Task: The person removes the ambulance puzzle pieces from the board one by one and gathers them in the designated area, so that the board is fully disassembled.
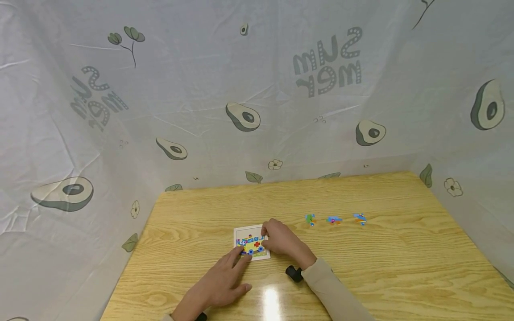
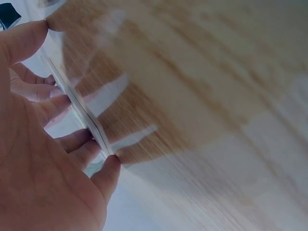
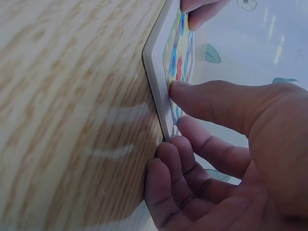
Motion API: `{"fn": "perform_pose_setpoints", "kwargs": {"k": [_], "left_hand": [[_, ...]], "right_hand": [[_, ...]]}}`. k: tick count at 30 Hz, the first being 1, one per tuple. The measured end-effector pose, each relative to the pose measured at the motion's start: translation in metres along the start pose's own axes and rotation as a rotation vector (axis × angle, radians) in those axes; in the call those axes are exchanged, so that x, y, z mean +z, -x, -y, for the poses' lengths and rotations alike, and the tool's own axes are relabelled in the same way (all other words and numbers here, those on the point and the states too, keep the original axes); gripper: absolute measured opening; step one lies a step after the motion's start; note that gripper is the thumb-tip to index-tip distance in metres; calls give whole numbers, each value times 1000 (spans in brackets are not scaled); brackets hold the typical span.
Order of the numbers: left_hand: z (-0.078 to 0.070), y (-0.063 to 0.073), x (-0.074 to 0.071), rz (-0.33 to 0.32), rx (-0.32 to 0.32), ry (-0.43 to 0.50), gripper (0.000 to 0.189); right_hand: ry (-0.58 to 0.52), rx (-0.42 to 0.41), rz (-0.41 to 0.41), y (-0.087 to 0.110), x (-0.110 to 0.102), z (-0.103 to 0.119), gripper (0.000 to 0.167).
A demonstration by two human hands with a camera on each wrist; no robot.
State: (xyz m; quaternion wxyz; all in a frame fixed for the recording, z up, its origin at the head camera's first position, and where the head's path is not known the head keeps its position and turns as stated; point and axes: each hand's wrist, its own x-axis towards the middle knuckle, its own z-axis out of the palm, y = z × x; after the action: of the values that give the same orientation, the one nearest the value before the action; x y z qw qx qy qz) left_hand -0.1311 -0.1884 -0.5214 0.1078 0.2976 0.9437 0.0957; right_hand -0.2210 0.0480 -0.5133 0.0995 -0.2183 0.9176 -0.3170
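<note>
A square puzzle board (image 1: 252, 258) with a pale frame lies on the table, showing a yellow ambulance with a red cross and blue wheels. My left hand (image 1: 221, 278) reaches in from the near left, fingertips resting on the board's lower left part. In the left wrist view its spread fingers (image 2: 108, 178) are along the board's edge. At the board's right side, my right hand (image 1: 281, 238) has thumb and index finger around a blue-edged puzzle piece (image 3: 176, 111), pinching it at the picture's corner. Its other fingers curl beside the frame, and the hand hides part of the picture.
Three loose puzzle pieces lie in a row to the right: a green and blue one (image 1: 310, 219), a blue one with pink (image 1: 334, 220) and a blue and orange one (image 1: 360, 218). The wooden table (image 1: 401, 249) meets a pale printed cloth (image 1: 201, 89) behind.
</note>
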Motion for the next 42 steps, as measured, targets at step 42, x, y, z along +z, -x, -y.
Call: {"fn": "perform_pose_setpoints", "kwargs": {"k": [42], "left_hand": [[-1,-2,2,-44,15,-32,67]], "right_hand": [[-63,-68,22,0,1,-5,17]]}}
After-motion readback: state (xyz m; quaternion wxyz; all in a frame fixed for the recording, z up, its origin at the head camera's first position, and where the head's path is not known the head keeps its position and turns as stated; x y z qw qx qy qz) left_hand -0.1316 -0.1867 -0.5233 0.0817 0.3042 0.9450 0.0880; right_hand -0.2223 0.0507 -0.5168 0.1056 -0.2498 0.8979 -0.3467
